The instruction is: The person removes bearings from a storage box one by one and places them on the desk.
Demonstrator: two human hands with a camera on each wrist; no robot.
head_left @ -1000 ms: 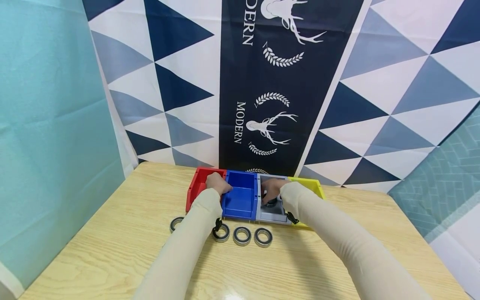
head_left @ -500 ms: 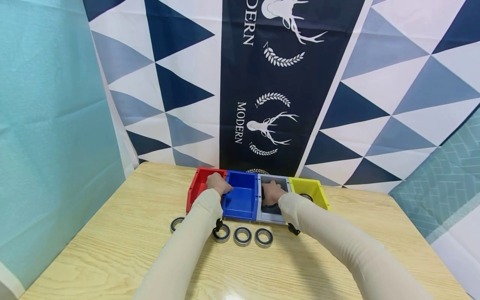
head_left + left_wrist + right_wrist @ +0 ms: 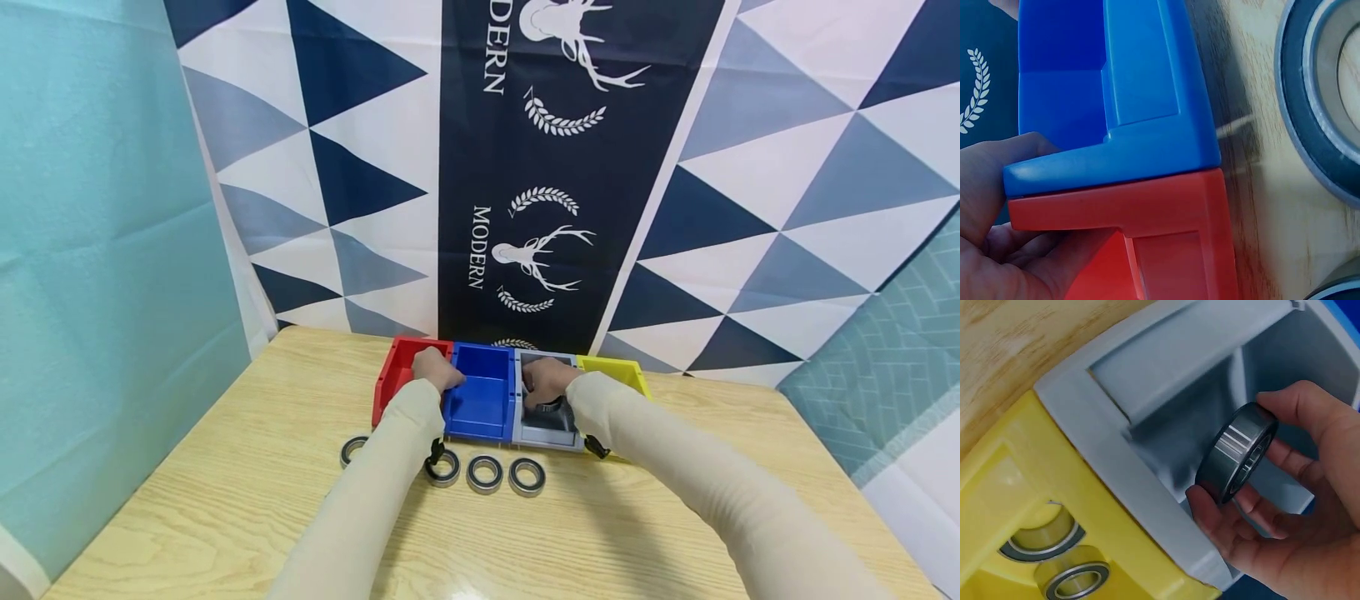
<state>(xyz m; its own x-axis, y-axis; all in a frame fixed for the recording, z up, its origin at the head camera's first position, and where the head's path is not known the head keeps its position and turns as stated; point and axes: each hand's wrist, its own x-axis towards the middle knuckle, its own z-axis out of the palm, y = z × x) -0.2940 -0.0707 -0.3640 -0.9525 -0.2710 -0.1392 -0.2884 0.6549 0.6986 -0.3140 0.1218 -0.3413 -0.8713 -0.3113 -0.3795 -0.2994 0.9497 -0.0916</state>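
Observation:
My left hand (image 3: pixel 437 369) grips the adjoining side walls of the red bin (image 3: pixel 1179 256) and the blue bin (image 3: pixel 1147 94). Its thumb reaches over into the blue bin, while its fingers sit inside the red one. Inside the grey bin (image 3: pixel 1079 412), my right hand (image 3: pixel 1316 500) pinches a ball bearing (image 3: pixel 1235 453) on its edge, thumb on one side and fingertips on the other. The bearing is tilted, its bore partly facing the palm. In the head view, that hand covers part of the bearing.
A yellow bin (image 3: pixel 609 367) adjoins the grey one, with bearings (image 3: pixel 1041 547) inside, partly hidden by my sleeve in the head view. Several bearings lie in a row on the wooden table (image 3: pixel 225 467) before the bins, the rightmost bearing (image 3: pixel 527 492) below the grey bin. A patterned cloth (image 3: pixel 375 167) hangs behind.
My right hand shifts slightly within the grey bin, and its forearm moves right, now covering the bearing seen in the yellow bin half a second ago. The left hand stays in place.

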